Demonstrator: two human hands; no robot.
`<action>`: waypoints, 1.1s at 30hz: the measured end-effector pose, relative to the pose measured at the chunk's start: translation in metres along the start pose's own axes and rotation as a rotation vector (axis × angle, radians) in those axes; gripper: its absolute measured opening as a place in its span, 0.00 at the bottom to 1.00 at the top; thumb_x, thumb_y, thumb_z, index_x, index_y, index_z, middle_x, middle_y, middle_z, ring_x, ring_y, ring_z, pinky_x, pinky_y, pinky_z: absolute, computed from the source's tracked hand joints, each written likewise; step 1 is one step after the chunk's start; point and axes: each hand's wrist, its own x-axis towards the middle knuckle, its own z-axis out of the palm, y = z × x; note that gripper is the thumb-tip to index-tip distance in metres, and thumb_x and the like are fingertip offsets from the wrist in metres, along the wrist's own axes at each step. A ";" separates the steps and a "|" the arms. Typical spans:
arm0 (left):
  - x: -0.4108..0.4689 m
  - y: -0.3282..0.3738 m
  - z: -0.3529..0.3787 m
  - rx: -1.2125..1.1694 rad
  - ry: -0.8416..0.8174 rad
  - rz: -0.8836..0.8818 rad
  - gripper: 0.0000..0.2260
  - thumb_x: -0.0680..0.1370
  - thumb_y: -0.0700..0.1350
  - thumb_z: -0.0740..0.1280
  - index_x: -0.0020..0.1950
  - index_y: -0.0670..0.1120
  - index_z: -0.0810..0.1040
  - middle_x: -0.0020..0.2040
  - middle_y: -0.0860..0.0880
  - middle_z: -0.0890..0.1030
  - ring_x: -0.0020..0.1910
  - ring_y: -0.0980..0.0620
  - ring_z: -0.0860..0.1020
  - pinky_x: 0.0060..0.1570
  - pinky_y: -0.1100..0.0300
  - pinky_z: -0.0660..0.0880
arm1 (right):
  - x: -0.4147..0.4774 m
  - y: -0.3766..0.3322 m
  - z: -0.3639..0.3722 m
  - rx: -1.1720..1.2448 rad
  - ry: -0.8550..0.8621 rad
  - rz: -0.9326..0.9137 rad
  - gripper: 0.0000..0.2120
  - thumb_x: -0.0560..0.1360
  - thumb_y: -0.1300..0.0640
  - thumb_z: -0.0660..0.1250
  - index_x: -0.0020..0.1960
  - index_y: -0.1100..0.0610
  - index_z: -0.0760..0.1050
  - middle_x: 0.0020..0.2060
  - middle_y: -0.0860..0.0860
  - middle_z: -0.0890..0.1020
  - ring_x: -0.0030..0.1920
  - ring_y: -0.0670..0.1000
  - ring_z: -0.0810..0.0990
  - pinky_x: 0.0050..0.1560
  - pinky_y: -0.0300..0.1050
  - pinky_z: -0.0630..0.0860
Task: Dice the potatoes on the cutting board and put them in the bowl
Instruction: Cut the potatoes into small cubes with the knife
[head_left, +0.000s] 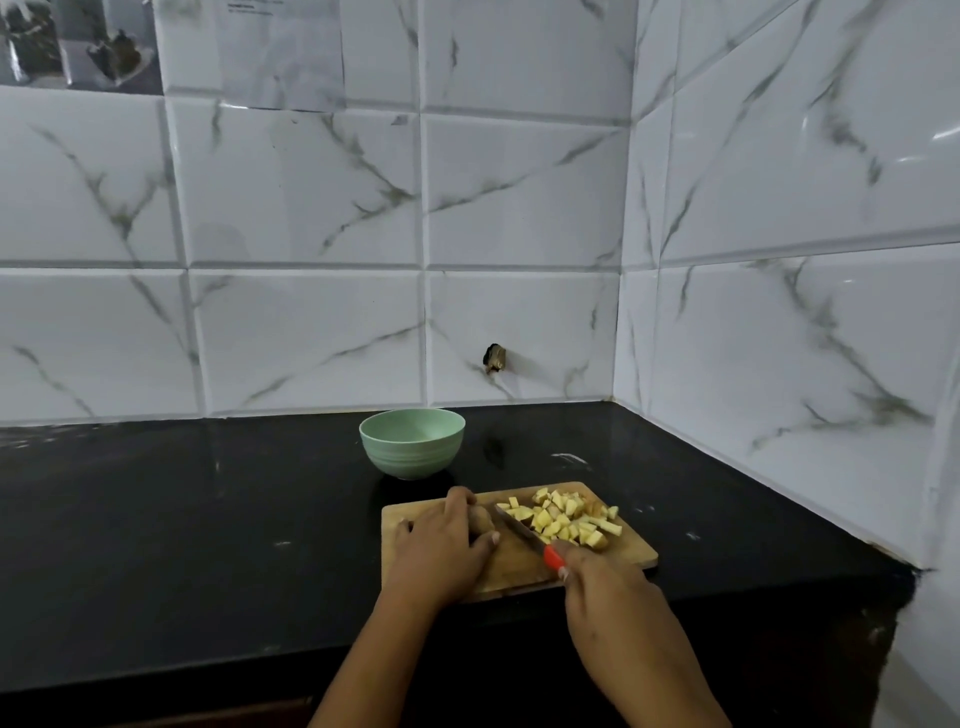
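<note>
Black table (208, 519) in a marble-tiled corner. Green bowl (410, 460) sits at 11 o'clock off the cutting board (623, 551), apart from it, w/ nothing visible inside, so no transfer yet. Your left hand (441, 545) curls over an uncut brown potato piece (480, 519) at the board's 9 o'clock, pinning it. Just right, the knife (519, 530) lies diagonal, tip toward 11. A heap of diced pieces (561, 519) fills 2 o'clock: approx. half done, I'd judge. Your right hand (608, 587) clamps the red handle at 5 o'clock.
</note>
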 end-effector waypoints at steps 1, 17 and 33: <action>0.000 0.000 0.000 0.000 0.001 0.001 0.18 0.79 0.57 0.59 0.65 0.53 0.62 0.66 0.52 0.73 0.66 0.50 0.69 0.69 0.46 0.60 | 0.000 0.000 -0.001 0.004 0.004 0.002 0.19 0.82 0.51 0.51 0.73 0.41 0.62 0.57 0.45 0.78 0.53 0.45 0.77 0.49 0.39 0.74; -0.001 -0.003 0.000 -0.114 0.050 0.011 0.13 0.78 0.51 0.62 0.61 0.53 0.66 0.61 0.53 0.76 0.60 0.50 0.73 0.64 0.50 0.67 | 0.017 0.005 0.003 -0.051 -0.011 -0.012 0.20 0.83 0.52 0.52 0.74 0.40 0.60 0.59 0.45 0.78 0.55 0.45 0.77 0.52 0.38 0.74; -0.002 0.000 -0.002 -0.125 0.064 0.029 0.12 0.79 0.50 0.61 0.61 0.55 0.65 0.61 0.54 0.75 0.61 0.53 0.73 0.66 0.51 0.66 | 0.010 0.009 0.005 0.077 -0.054 -0.047 0.21 0.82 0.50 0.49 0.75 0.44 0.58 0.67 0.48 0.71 0.64 0.47 0.71 0.62 0.39 0.68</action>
